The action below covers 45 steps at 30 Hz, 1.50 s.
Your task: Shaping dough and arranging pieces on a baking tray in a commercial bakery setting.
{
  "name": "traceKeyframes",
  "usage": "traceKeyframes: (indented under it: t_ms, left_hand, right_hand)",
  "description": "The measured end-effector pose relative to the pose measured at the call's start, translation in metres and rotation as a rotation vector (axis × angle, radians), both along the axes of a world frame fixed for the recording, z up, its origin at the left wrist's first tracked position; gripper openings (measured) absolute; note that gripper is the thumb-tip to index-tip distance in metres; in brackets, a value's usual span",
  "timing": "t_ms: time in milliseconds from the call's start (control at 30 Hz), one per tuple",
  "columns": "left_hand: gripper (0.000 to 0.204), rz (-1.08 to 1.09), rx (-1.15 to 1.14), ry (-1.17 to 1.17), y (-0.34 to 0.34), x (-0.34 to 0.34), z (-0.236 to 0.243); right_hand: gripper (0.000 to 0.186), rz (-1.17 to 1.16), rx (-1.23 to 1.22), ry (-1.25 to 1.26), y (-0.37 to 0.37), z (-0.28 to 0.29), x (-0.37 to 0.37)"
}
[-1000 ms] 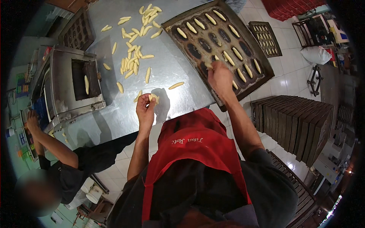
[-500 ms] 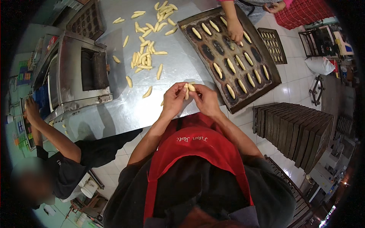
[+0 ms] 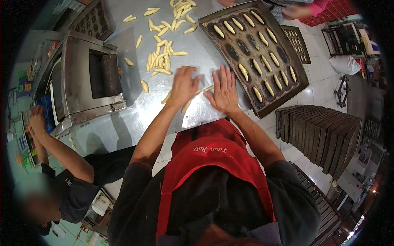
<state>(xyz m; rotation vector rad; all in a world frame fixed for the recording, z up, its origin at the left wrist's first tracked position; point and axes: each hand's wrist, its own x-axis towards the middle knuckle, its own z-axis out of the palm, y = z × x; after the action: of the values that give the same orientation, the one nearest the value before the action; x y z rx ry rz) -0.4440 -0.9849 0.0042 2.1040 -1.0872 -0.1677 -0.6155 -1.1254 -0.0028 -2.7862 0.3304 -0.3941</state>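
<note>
My left hand [image 3: 183, 85] and my right hand [image 3: 224, 88] lie flat, fingers spread, side by side on the steel table [image 3: 135, 119]. Pale finger-shaped dough pieces [image 3: 187, 105] stick out from under both palms. A loose heap of the same dough pieces [image 3: 163, 61] lies just beyond my left hand. To the right of my right hand is a dark baking tray [image 3: 303, 84] with oval moulds, many of them filled with dough.
A steel machine [image 3: 82, 78] stands on the table's left. A co-worker in black [image 3: 65, 156] reaches toward its left side. Another person's hand [image 3: 295, 10] is at the tray's far end. A stack of dark trays [image 3: 324, 135] stands on the floor, right.
My hands held a dough piece together above the table edge half a second ago. Now both are pressed flat on the table over dough pieces.
</note>
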Motion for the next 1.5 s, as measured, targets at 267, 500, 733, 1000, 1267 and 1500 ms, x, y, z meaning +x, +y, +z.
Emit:
traceKeyframes:
  t_ms: [267, 500, 733, 1000, 1267, 1500]
  left_hand:
    - [0.021, -0.188, 0.071, 0.341, -0.028, -0.051, 0.000]
    - [0.016, 0.150, -0.151, 0.667, 0.011, -0.043, 0.015]
    - [0.023, 0.316, -0.187, 0.745, 0.047, -0.082, 0.027]
    - [0.015, 0.539, -0.206, 0.730, 0.099, -0.115, 0.034]
    - [0.020, 0.564, -0.005, 0.399, 0.119, -0.046, 0.037]
    - [0.049, 0.219, 0.264, 0.009, 0.122, -0.011, 0.006]
  right_hand:
    - [0.043, -0.067, 0.261, 0.152, -0.002, 0.024, -0.105]
    - [0.025, -0.409, 0.467, -0.192, -0.111, 0.090, -0.079]
    - [0.024, -0.720, 0.199, -0.601, -0.295, 0.064, -0.075]
    - [0.043, -0.172, 0.418, -0.159, -0.142, 0.059, -0.052]
    - [0.044, 0.391, 0.315, 0.116, 0.016, -0.018, 0.038]
    - [0.070, 0.170, 0.144, 0.154, 0.020, 0.010, -0.019]
